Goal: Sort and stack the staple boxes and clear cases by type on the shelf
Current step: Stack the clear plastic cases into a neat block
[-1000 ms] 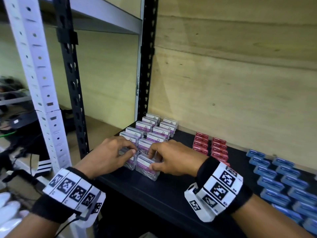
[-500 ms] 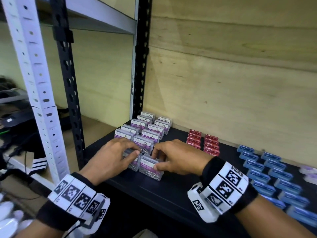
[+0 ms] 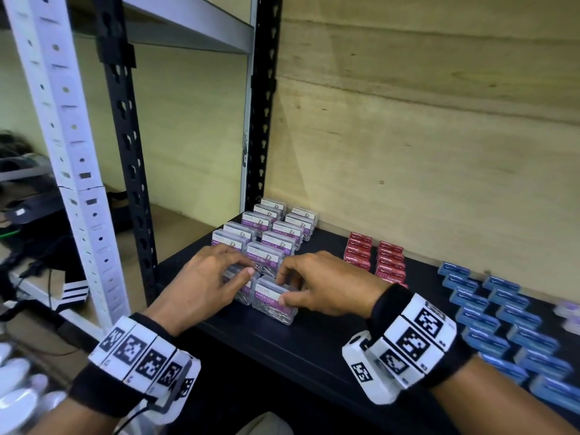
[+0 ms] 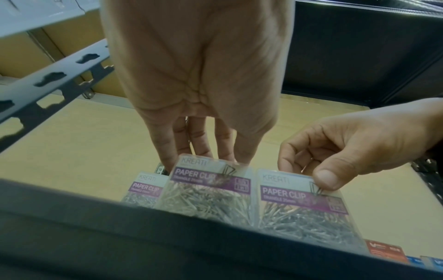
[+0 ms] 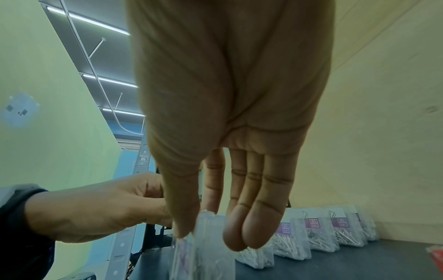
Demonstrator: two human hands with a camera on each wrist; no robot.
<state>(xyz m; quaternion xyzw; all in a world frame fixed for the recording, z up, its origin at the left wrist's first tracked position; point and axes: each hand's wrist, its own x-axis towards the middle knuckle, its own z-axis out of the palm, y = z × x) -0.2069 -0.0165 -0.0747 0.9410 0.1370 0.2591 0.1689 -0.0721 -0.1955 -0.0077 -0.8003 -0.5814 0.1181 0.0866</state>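
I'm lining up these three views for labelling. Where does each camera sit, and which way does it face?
Head: worn on the head, looks forward and down at the shelf; shows left hand and right hand.
Left wrist: under the left hand, looks along its fingers at two cases; the right hand shows too.
Right wrist: under the right hand, looks along its fingers; the left hand shows.
Shared: all show both hands on clear cases.

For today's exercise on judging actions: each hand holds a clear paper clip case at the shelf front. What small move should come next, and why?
Probably ease the right hand's case back against the right-hand row; it sits forward of it, while the left hand grips its own case.
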